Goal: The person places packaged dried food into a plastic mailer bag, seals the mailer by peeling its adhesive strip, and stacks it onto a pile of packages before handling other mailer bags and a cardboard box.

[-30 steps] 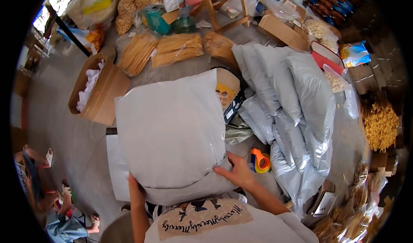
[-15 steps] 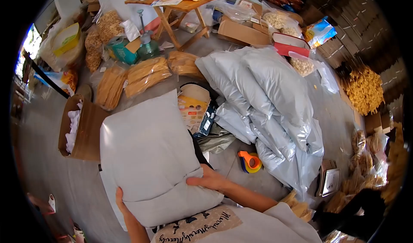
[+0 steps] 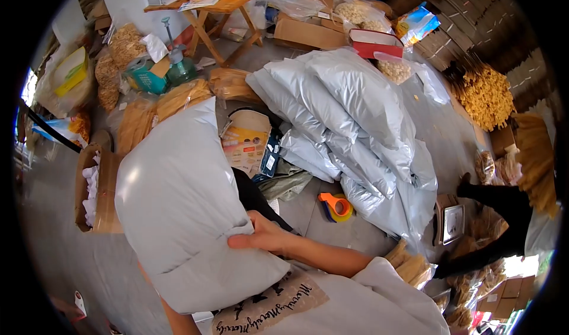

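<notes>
A stuffed grey plastic mailer bag (image 3: 178, 198) rests tilted in front of my body, a fold running across its lower part. My right hand (image 3: 265, 234) is closed on its right edge, thumb on top and fingers behind. At the bag's lower left, my left forearm (image 3: 176, 318) shows; that hand is hidden behind the bag, so its fingers cannot be made out. An orange tape dispenser (image 3: 335, 206) lies on the floor to the right of my right hand. Beyond it, several filled grey mailer bags (image 3: 361, 109) are piled up.
A cardboard box (image 3: 109, 201) holding white paper stands left. Ahead are a printed carton (image 3: 246, 139), packs of yellowish sticks (image 3: 181, 95) and a wooden folding table (image 3: 228, 3). A scale (image 3: 453, 222) sits at right, near a person in black trousers (image 3: 504, 210) carrying a yellowish bundle.
The held bag has turned and its top bulges more. My left hand has slipped from sight behind it. The view has shifted right, and the person at right shows more fully with the bundle.
</notes>
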### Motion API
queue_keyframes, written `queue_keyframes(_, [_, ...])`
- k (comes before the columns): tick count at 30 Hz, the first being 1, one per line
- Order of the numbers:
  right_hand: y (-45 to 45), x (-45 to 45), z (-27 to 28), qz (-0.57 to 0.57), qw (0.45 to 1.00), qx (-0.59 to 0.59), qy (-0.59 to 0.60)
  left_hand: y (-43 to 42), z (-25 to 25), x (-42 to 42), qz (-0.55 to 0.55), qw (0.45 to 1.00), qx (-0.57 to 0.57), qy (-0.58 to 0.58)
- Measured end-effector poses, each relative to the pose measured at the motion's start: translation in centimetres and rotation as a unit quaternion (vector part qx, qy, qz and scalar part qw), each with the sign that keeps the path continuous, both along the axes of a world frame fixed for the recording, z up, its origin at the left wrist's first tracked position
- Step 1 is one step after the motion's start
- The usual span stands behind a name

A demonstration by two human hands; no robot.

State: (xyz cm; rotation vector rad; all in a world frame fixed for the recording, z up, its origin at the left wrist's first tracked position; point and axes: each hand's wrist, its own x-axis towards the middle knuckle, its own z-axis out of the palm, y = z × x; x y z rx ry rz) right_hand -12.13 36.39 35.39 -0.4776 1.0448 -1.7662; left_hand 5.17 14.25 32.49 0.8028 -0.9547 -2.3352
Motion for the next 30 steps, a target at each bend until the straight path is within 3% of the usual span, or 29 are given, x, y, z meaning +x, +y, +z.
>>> queue_keyframes(12, [0.3, 1.3, -0.8, -0.059, 0.998, 0.002, -0.021, -0.7, 1.0, -1.8, -0.053, 0.998, -0.004, 0.025])
queue_keyframes(17, [1.1, 0.1, -0.3, -0.083, 0.979, 0.146, 0.113, 0.0, 2.9, -3.6, -0.071, 0.997, -0.009, 0.035])
queue_keyframes(22, [3.6, -1.1, 1.0, -0.110, 0.957, 0.172, 0.208, 0.2, 3.6, -3.9, -0.093, 0.995, 0.034, -0.002])
queue_keyframes(24, [4.7, -1.7, 0.8, -0.231, 0.951, 0.133, 0.159, 0.2, 3.0, -3.6, -0.087, 0.994, 0.060, -0.007])
queue_keyframes(28, [7.3, -0.8, 3.9, -0.231, 0.916, 0.231, 0.232, 0.9, 2.1, -3.7, -0.104, 0.992, 0.074, 0.002])
queue_keyframes(30, [7.2, 0.9, 1.6, -0.044, 0.834, 0.362, 0.413, 1.2, 1.3, -4.0, -0.120, 0.989, 0.087, -0.004])
